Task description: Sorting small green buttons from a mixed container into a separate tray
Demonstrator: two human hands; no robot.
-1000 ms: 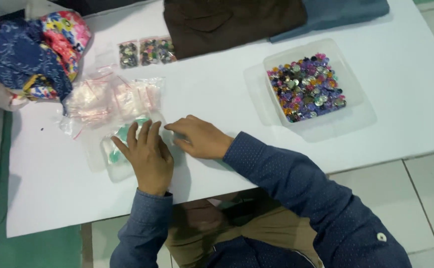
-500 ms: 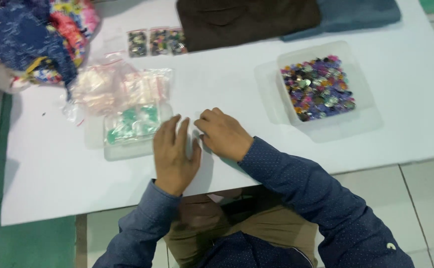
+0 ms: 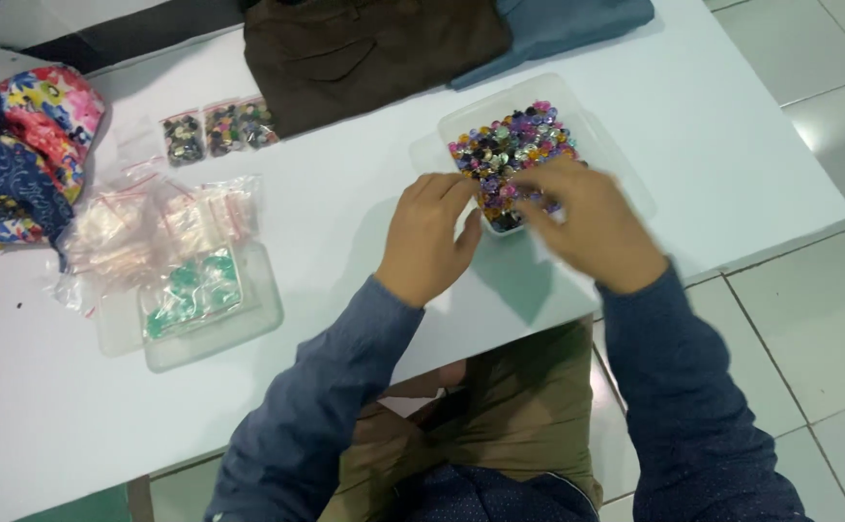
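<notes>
At the right of the white desk (image 3: 345, 222), both hands meet a clear tray (image 3: 604, 128) of coloured beads (image 3: 509, 150). Left hand (image 3: 427, 237) rests beside its near rim, grip loosely curled, empty. Right hand (image 3: 587, 222) lies blurred over the beads; its grip cannot be told.

Left hand (image 3: 429, 237): back up, fingers together and curled slightly downward, tips pointing away from the body; grip not visible. Right hand (image 3: 587, 224): back up, blurred, fingers reaching forward and leftward; grip not visible. Both forearms in dark blue sleeves, extended forward, wrists straight, hands close together, not touching.
</notes>
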